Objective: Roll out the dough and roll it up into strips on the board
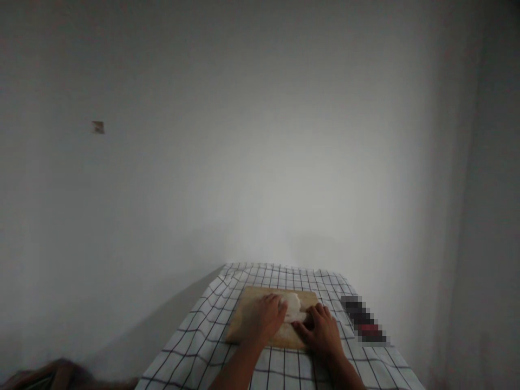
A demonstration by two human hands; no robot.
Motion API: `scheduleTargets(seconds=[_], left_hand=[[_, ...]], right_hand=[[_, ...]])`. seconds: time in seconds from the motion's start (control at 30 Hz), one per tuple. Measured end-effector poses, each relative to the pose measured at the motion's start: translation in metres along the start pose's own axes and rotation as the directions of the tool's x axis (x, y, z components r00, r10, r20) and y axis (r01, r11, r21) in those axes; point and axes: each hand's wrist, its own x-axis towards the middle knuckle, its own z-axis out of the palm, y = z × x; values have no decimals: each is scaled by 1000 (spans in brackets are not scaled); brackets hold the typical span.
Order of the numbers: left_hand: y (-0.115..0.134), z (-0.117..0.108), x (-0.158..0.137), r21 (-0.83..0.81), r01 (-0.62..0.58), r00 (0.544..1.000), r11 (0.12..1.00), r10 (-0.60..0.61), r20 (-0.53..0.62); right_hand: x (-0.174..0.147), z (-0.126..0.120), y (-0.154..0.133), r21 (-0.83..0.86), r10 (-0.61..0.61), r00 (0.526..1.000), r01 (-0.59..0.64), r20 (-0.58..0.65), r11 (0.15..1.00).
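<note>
On wooden board (242, 319), right of middle: pale dough (292, 304), flattish. Beneath board, checked cloth (203, 333). Left hand (270, 315) over dough's left edge, fingers bent; right hand (324, 330) at dough's right side, fingers curled. Cannot tell for either whether clenched or grasping. Right of board, on cloth: dark object (364, 319) with red patch, pixelated.
</note>
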Motion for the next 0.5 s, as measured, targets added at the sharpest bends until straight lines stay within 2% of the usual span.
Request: scheduleTargets(seconds=[0.1,0.27,0.4,0.5], left_hand=[[-1,2,4,-13,2,1000,1000,-2,3],[-5,6,19,-7,132,991,991,-132,3],[-10,5,33,-26,160,987,987,-161,-19],[-16,7,45,-34,149,989,988,-149,-7]], right_hand=[[11,-2,5,-71,-44,998,48,49,996],[40,-6,16,-126,-69,978,95,198,987],[56,-1,20,-97,-98,980,116,174,989],[66,4,19,-136,-139,981,158,139,978]])
